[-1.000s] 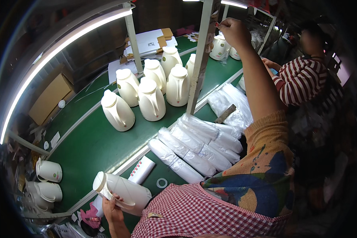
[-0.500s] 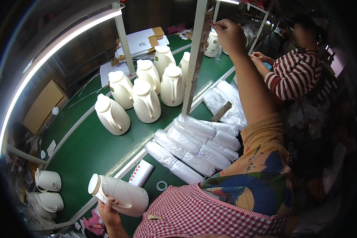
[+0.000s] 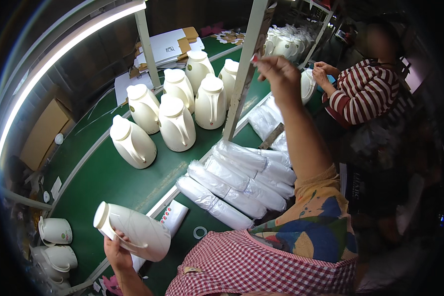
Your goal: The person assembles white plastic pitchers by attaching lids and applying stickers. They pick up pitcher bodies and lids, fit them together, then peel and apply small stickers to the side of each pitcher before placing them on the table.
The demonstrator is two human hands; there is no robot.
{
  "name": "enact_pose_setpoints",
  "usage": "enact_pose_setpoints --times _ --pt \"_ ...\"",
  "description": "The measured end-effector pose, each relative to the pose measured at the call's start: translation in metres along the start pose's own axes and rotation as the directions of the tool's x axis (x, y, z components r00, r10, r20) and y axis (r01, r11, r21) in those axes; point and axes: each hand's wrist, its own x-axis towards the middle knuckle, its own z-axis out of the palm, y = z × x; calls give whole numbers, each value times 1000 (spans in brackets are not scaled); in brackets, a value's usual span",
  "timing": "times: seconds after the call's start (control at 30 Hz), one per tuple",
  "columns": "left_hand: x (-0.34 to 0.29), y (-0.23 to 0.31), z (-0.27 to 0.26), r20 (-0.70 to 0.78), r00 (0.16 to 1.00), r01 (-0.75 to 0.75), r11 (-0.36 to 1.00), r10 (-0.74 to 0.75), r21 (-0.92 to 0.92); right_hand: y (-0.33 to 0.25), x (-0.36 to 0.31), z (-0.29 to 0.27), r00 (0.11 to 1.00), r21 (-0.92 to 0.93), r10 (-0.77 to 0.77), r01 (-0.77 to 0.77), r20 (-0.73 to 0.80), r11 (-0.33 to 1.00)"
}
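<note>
A cream-white vacuum jug (image 3: pixel 139 236) lies tilted on its side in my left hand (image 3: pixel 117 252), whose fingers wrap round its handle. Its lid points to the upper left. My right hand (image 3: pixel 281 76) is raised beside the metal post (image 3: pixel 246 61), thumb and fingertips pinched on a small red-and-white piece, seemingly a sticker (image 3: pixel 254 58). Below the held jug, partly covered by it, a white sheet with a row of red dots (image 3: pixel 173 217) rests at the bench edge. A roll of tape (image 3: pixel 200 232) sits to its right.
Several upright white jugs (image 3: pixel 177 126) stand on the green bench (image 3: pixel 108 185). Bundled clear plastic bags (image 3: pixel 232 185) lie right of it. More jugs (image 3: pixel 55 231) are at far left. A co-worker in a striped top (image 3: pixel 362 91) is at the right. Flat cartons (image 3: pixel 167 47) are stacked behind.
My right hand has come down and left from higher on the post, with the small red piece in its fingertips. My left hand has carried the jug slightly left and up.
</note>
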Motion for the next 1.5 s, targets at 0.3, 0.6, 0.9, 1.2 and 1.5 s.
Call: enact_pose_setpoints --times 0.3,0.6,0.9,1.2,1.5 --pt "84 -4 1 -4 1000 12 999 -12 -45 5 -4 -1 987 164 162 -160 2 973" --pt "146 -27 -14 -89 996 -19 995 11 -98 25 -45 54 868 377 370 -481 331 791" --pt "173 -28 1 -264 964 28 997 -46 -73 99 -251 188 130 -80 718 -965 684 251" --pt "176 -31 15 -249 968 -17 998 -1 -67 125 -299 271 0 -221 766 -958 643 185" --pt "175 -36 16 -260 965 -52 994 26 -93 127 -301 289 57 -218 849 -955 526 199"
